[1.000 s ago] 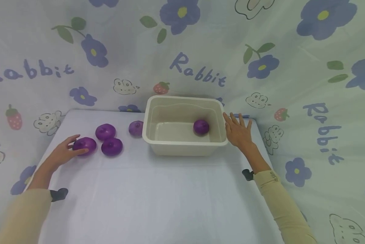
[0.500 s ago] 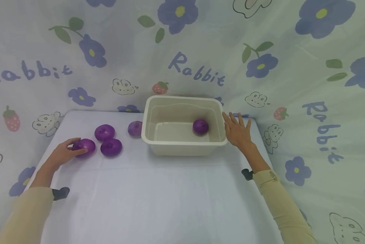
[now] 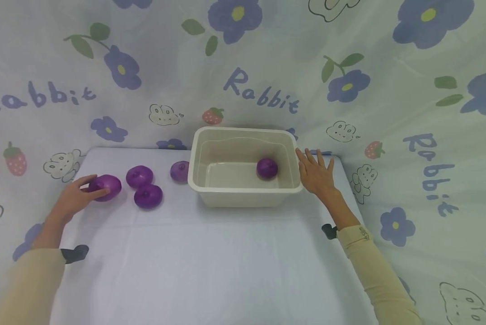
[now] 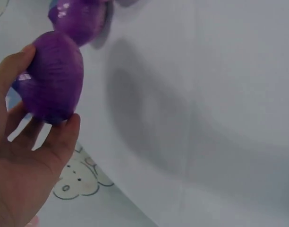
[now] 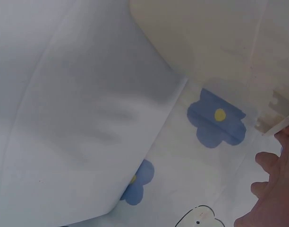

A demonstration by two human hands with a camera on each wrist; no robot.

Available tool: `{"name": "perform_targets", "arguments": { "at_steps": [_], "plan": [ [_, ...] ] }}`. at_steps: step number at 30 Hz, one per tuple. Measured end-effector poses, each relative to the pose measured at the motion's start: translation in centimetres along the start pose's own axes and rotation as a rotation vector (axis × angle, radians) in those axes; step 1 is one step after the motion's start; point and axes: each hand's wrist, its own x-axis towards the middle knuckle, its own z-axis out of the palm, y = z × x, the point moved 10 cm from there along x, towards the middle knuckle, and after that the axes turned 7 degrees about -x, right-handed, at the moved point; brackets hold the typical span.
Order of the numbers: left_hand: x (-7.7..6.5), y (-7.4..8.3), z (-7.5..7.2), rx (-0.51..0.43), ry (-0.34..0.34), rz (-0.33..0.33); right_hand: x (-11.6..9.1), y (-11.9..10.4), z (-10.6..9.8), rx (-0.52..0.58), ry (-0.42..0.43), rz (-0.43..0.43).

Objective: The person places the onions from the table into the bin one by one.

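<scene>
My left hand (image 3: 73, 197) grips a purple onion (image 3: 110, 185) between thumb and fingers at the left of the table. In the left wrist view the onion (image 4: 57, 78) is raised, its shadow lying apart on the white cloth. Two more purple onions (image 3: 139, 176) sit close together just to its right, and a paler one (image 3: 180, 172) lies beside the bin's left wall. The cream plastic bin (image 3: 243, 199) contains one onion (image 3: 267, 168) near its right end. With fingers spread, my right hand (image 3: 317, 176) rests against the bin's right rim; the right wrist view shows its fingertips (image 5: 266, 161) by the rim.
A white cloth covers the table (image 3: 243, 262). Behind and on both sides hangs a curtain (image 3: 165, 67) printed with flowers, rabbits and strawberries. The bin stands at the table's back edge.
My left hand has lifted the onion and moved slightly left and away from the other onions. The right hand and the bin stay where they were.
</scene>
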Motion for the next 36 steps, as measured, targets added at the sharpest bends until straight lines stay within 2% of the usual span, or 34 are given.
{"name": "perform_targets", "arguments": {
  "at_steps": [4, 8, 18, 27, 32, 36],
  "plan": [
    [0.2, 3.0, -0.9, -0.012, 0.015, 0.037, 0.0, 0.0, -0.1, 0.011, 0.001, 0.001],
    [0.6, 6.7, -1.3, 0.014, 0.003, 0.075, 0.0, 0.1, 0.0, 0.015, 0.003, 0.0],
    [2.4, 17.4, 0.1, 0.083, -0.085, 0.238, 0.1, 0.2, 0.2, 0.001, -0.003, 0.001],
    [4.0, 25.7, 3.0, 0.113, -0.205, 0.367, 0.0, 0.1, 0.3, 0.009, -0.006, -0.005],
    [5.2, 29.6, 5.6, 0.142, -0.273, 0.443, -0.1, 0.1, 0.2, 0.01, 0.0, -0.008],
    [6.3, 32.2, 8.1, 0.175, -0.349, 0.474, 0.0, 0.1, 0.1, 0.015, 0.003, -0.012]
  ]
}}
